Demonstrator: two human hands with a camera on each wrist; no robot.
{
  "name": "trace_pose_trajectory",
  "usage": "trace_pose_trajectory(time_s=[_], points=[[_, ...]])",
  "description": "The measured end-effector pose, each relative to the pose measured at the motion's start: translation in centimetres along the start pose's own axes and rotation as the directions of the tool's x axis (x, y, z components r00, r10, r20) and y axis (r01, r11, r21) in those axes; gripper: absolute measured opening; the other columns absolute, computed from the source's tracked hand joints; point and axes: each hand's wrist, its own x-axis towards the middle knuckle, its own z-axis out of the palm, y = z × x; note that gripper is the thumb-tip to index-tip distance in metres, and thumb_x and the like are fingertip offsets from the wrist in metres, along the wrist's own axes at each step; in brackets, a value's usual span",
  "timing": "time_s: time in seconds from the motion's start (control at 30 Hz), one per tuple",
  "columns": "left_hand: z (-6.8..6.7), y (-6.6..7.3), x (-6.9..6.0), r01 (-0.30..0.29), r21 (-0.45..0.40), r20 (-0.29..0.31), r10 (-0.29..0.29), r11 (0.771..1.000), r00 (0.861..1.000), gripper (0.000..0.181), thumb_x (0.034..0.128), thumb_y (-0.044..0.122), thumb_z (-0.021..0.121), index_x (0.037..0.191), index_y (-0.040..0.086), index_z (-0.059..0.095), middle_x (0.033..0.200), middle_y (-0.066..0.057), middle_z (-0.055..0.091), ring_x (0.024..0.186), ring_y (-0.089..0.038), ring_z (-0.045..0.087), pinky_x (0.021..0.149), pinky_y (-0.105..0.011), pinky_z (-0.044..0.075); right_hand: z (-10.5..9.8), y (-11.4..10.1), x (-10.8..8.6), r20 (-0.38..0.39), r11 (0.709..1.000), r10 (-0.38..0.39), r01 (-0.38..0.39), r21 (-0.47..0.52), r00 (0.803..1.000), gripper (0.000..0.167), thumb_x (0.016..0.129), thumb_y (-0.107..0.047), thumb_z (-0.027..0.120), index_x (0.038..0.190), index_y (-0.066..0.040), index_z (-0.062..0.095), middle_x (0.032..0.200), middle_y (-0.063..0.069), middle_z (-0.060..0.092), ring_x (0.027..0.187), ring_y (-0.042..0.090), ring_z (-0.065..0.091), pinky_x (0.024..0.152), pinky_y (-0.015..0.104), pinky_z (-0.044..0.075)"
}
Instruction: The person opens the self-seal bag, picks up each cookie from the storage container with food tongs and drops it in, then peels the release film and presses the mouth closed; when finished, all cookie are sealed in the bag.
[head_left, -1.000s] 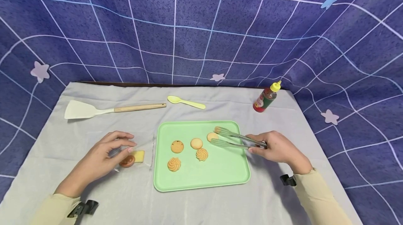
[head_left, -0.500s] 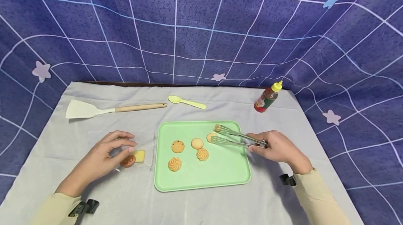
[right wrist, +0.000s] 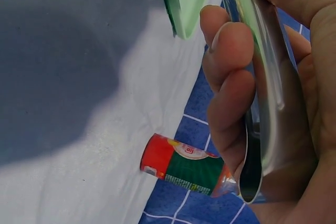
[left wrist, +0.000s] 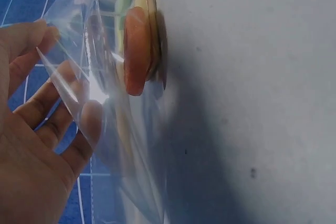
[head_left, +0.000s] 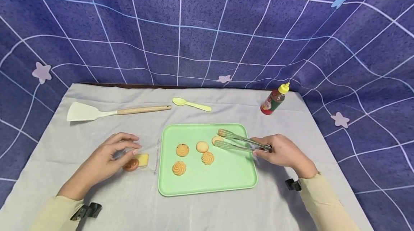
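My left hand [head_left: 103, 161] pinches the edge of a clear plastic bag [left wrist: 100, 82], holding its film up. Inside or behind the film are a reddish-brown round slice [head_left: 130, 165] and a yellow square piece [head_left: 143, 160]. Steel tongs [head_left: 240, 138] are gripped in my right hand [head_left: 283, 155], their two slotted ends spread apart over the right side of a green tray [head_left: 226, 179]. A small round biscuit [head_left: 217, 140] lies between those ends, and another is partly covered by the upper end. Further left in the tray are a plain biscuit [head_left: 202, 147] and a swirled biscuit [head_left: 207, 158].
A speckled biscuit [head_left: 182, 149] and another swirled cookie [head_left: 179, 168] sit in the tray's left half. Behind it lie a white spatula with wooden handle [head_left: 143, 110] and a yellow spoon [head_left: 194, 105]. A sauce bottle [head_left: 272, 101] stands at the back right.
The tongs and my right hand have shifted slightly to the left. My left hand stays almost where it was, and the biscuits have not moved.
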Motion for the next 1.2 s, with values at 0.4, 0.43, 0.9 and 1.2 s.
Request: trace_pose_trajectory(time_s=[0.4,0.43,0.9,1.2], points=[[-0.1,-0.1,-0.2,-0.010,-0.017,0.015,0.010,1.000,1.000,0.029,0.0840,-0.006,0.080,0.107,0.012,0.078,0.123,-0.004,0.063,0.117,-0.017,0.054,0.100,-0.010,0.033,0.1,-0.1,-0.1,-0.054,0.997,-0.068,0.065,-0.052,0.996,0.042,0.090,-0.037,0.080,0.126,-0.015,0.074,0.084,-0.010,0.074,0.065,-0.004,0.057,0.054,0.025,0.046],[-0.1,0.0,-0.2,-0.007,-0.017,0.012,0.007,1.000,1.000,0.028,0.0843,-0.005,0.080,0.107,0.012,0.078,0.123,-0.004,0.063,0.117,-0.017,0.054,0.099,-0.009,0.033,0.1,-0.1,-0.1,-0.051,0.997,-0.063,0.061,-0.046,0.997,0.042,0.090,-0.037,0.079,0.126,-0.016,0.074,0.076,-0.013,0.069,0.058,-0.006,0.049,0.050,0.024,0.041],[0.0,-0.1,-0.5,0.010,-0.012,-0.002,-0.010,1.000,1.000,0.027,0.0850,-0.003,0.080,0.106,0.013,0.078,0.124,0.001,0.063,0.117,-0.016,0.054,0.099,-0.009,0.033,1.1,-1.6,1.0,-0.039,0.989,-0.125,0.128,0.073,0.991,0.040,0.091,-0.035,0.079,0.126,-0.017,0.074,0.076,-0.021,0.059,0.054,-0.004,0.041,0.054,0.023,0.041],[-0.1,0.1,-0.6,0.022,-0.015,-0.011,-0.022,1.000,1.000,0.025,0.0854,-0.001,0.081,0.105,0.014,0.078,0.123,0.001,0.063,0.116,-0.016,0.054,0.099,-0.009,0.032,2.3,-4.6,3.7,0.055,0.980,-0.177,0.171,0.102,0.983,0.043,0.094,-0.042,0.074,0.131,-0.020,0.070,0.084,-0.019,0.066,0.050,-0.001,0.035,0.048,0.022,0.032]])
